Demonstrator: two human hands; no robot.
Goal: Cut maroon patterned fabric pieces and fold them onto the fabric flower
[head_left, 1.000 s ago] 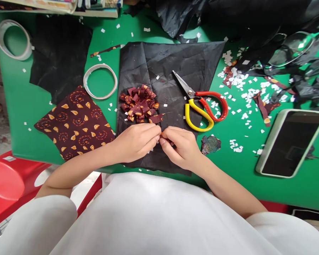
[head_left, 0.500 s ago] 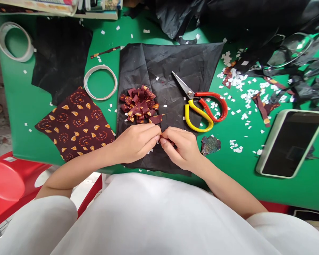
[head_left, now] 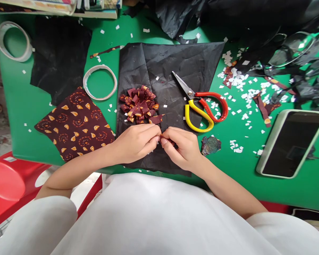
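Note:
My left hand and my right hand meet fingertip to fingertip over a black sheet on the green table. Both are pinched on a small maroon fabric strip, mostly hidden by the fingers. Just beyond them lies a maroon-and-orange fabric flower made of folded strips. Scissors with one red and one yellow handle lie on the sheet's right edge, blades shut.
A printed maroon cloth lies left. Two tape rolls, black fabric at back left, a phone at right, white paper bits, a glittery patch, a red stool below left.
Almost nothing has changed. My fingertips have shifted slightly on the small strip; both hands stay in the same place.

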